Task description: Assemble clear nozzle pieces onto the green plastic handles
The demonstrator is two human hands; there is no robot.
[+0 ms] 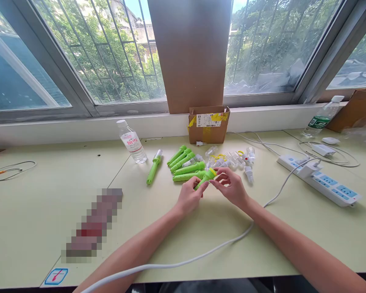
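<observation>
My left hand (190, 194) is closed around a green flashlight-like plastic tube (203, 179), its wide head pointing up and right. A yellow ring (213, 172) sits at the rim of that head. The thumb and fingers of my right hand (232, 188) pinch at the ring; their exact contact is partly hidden. Just beyond my hands lie several more green tubes (187, 176) side by side. To their right is a cluster of clear plastic caps (236, 159), yellow rings (221, 156) and white threaded pieces (249, 175). One green tube with a clear tip (154, 169) lies apart on the left.
A water bottle (131, 141) stands at back left, a cardboard box (209, 127) at back centre, another bottle (322, 118) at back right. A power strip (332, 187) lies right. Its white cable (201, 257) crosses the table under my right forearm. A blurred-out object (93, 226) lies left.
</observation>
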